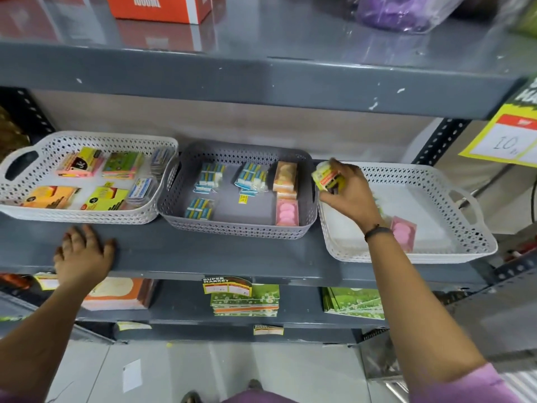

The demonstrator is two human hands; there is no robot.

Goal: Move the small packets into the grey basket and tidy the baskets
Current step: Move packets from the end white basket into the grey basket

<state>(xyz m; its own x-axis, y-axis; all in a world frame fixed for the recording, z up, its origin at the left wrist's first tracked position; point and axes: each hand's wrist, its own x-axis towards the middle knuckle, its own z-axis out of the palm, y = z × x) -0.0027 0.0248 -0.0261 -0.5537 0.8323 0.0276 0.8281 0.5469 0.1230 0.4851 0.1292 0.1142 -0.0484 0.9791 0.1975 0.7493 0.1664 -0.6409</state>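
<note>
The grey basket (236,227) sits in the middle of the shelf and holds several blue-and-white packets (208,176), an orange packet (285,175) and a pink packet (287,212). My right hand (350,196) hovers over the left end of the right white basket (476,239), shut on a small yellow-green packet (325,175). Another pink packet (403,232) lies in that white basket, partly behind my wrist. My left hand (82,253) rests flat and open on the shelf's front edge, below the left white basket (87,216).
The left white basket holds several yellow, green and pink sticky-note pads (122,164). An upper shelf (261,80) overhangs the baskets. A yellow price sign (505,141) hangs at right. Green booklets (245,301) lie on the lower shelf.
</note>
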